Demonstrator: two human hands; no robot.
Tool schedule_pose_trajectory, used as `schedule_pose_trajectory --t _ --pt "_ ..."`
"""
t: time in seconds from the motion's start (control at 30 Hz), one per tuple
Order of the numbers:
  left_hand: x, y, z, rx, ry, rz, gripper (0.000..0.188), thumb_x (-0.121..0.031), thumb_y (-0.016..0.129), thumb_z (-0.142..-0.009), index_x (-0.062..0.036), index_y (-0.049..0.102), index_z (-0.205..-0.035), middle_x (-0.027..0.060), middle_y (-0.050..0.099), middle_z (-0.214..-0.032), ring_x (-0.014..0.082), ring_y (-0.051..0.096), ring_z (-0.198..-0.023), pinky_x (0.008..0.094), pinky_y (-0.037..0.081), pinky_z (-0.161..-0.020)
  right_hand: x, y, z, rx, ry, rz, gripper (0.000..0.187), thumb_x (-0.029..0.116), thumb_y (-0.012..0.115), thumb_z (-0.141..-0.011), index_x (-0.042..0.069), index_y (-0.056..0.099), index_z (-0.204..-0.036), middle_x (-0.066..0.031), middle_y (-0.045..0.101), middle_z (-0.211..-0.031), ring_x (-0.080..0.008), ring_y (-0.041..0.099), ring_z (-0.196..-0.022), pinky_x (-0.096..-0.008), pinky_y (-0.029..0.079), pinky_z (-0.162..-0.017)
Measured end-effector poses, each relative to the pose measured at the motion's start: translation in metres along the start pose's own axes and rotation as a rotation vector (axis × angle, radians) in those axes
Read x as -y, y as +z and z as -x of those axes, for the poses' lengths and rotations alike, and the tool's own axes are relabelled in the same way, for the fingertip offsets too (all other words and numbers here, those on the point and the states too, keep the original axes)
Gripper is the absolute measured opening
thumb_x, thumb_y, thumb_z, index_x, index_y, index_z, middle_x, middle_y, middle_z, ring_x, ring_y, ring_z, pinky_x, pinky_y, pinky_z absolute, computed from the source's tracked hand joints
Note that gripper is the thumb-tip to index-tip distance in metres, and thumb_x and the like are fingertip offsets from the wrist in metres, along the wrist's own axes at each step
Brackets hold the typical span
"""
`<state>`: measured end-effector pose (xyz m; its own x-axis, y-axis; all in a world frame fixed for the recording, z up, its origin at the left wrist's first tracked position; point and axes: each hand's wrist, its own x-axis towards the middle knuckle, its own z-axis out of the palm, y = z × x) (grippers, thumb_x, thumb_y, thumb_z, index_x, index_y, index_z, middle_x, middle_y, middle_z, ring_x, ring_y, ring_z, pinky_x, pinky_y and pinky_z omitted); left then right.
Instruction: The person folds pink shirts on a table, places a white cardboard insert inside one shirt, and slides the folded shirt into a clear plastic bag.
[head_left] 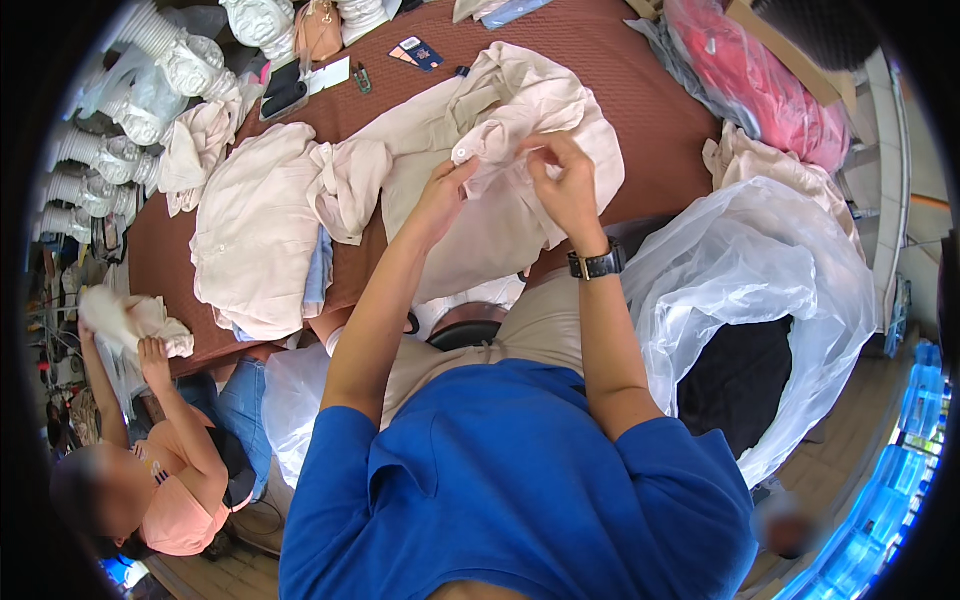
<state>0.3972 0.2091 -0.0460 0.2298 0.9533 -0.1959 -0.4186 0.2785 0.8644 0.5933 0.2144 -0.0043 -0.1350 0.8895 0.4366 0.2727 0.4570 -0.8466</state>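
Pale shirt lies spread on the brown-covered counter, straight ahead of you, a bunched part raised between your hands. Its overall long axis can't be told through the folds. White button sits right by your left hand, the nearer one; your right hand is to the right of it, apart. Left grip: pinching the shirt's cloth, forearm slanting up and rightward. Right grip: wrist bent, fingers curled leftward over the bunch; whether they pinch anything, can't tell.
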Motion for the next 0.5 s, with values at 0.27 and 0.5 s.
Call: schedule_pose_trajectory --t 0.27,0.5 --pt "-0.007 -0.005 0.022 0.140 -0.025 0.121 0.048 -0.014 0.059 -0.094 0.0031 0.046 -0.137 0.0115 0.057 -0.132 0.0211 0.057 -0.121 0.0367 0.045 -0.103 -0.009 0.017 0.004 0.022 0.126 -0.088 0.023 0.011 0.073 -0.084 0.001 0.068 -0.105 -0.0084 0.067 -0.092 -0.0131 0.060 -0.078 -0.0279 0.049 -0.068" --pt "-0.007 -0.001 0.049 -0.005 0.363 -0.832 0.041 -0.010 0.068 -0.085 -0.0080 0.055 -0.124 0.0073 0.053 -0.125 0.0237 0.056 -0.107 0.0369 0.044 -0.098 -0.029 -0.052 -0.055 -0.423 0.138 0.026 0.019 0.011 0.071 -0.087 -0.001 0.066 -0.101 -0.0105 0.066 -0.085 -0.0134 0.061 -0.076 -0.0301 0.050 -0.068"
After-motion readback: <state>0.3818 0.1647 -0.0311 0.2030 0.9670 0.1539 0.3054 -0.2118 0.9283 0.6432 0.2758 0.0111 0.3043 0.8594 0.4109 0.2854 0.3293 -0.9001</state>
